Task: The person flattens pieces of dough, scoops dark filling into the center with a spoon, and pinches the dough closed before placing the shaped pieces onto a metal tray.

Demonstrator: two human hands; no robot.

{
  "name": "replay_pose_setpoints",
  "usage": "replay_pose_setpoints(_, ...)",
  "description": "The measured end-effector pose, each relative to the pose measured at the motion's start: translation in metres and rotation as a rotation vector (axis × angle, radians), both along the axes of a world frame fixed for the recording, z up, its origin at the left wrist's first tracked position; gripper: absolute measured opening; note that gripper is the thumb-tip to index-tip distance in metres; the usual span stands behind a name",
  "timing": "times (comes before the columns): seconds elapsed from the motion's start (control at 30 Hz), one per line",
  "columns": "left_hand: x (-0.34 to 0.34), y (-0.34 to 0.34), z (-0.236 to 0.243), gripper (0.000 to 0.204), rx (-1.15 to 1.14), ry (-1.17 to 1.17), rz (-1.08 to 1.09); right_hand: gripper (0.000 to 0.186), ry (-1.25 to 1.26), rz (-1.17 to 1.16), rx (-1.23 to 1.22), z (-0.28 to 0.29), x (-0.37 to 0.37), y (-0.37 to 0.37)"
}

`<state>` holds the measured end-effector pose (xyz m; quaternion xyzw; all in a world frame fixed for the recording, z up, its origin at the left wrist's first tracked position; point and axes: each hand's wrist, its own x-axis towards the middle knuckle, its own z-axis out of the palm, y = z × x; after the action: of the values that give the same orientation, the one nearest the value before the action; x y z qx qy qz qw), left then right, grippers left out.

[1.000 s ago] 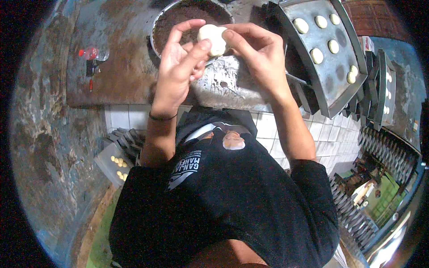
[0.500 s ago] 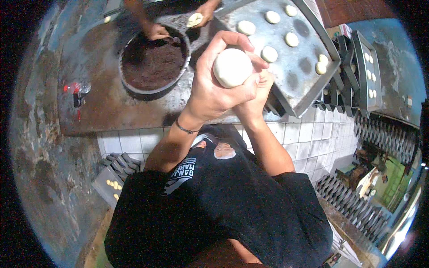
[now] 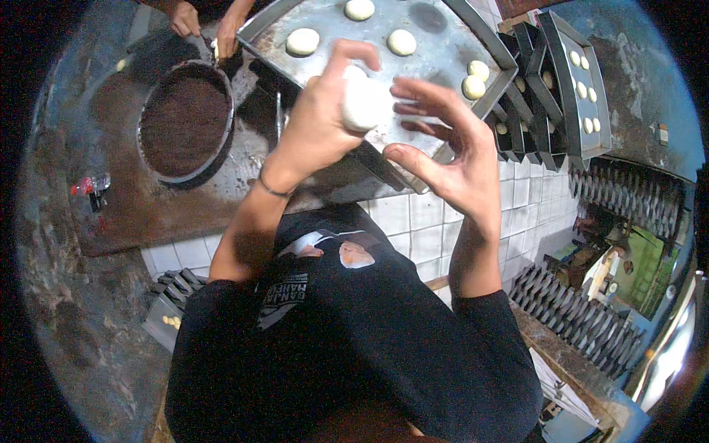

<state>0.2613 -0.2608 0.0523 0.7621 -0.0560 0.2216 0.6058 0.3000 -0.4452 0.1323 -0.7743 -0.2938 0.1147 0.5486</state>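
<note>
A smooth white dough ball (image 3: 365,105) sits in my left hand (image 3: 314,122), whose fingers curl round it; the ball is a little blurred. Just right of it, my right hand (image 3: 458,151) is open, its fingers spread and blurred, apart from the ball and holding nothing. Both hands are over the near edge of a metal tray (image 3: 436,63). Several pale dough balls rest on that tray, among them one dough ball (image 3: 401,42) beyond my hands and a touching pair (image 3: 475,80) near the right corner.
Left of the tray stands a round bowl (image 3: 181,179) of dark brown crumbly filling. Behind it are a co-worker's hands (image 3: 207,29), one with a pale piece. A small red-capped bottle (image 3: 83,186) lies at the table's left. Stacked trays (image 3: 602,133) with dough balls stand at right.
My right hand has come away from my left and opened. The view has swung right, so the bowl appears farther left. The co-worker's hand has left the filling.
</note>
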Motion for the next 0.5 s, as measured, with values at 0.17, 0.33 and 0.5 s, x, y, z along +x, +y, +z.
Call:
replay_pose_setpoints(0.17,0.036,-0.046,-0.032,0.062,0.057,0.131,-0.126,0.044,-0.084,0.070,-0.327,-0.027,0.045,-0.025)
replay_pose_setpoints(0.33,0.024,-0.021,-0.049,0.066,0.298,0.177,0.048,0.048,-0.180,0.154,-0.586,-0.095,0.084,-0.064)
replay_pose_setpoints(0.5,0.021,-0.002,-0.065,0.057,0.352,0.208,0.131,0.075,-0.578,0.340,-0.807,-0.149,0.076,-0.043)
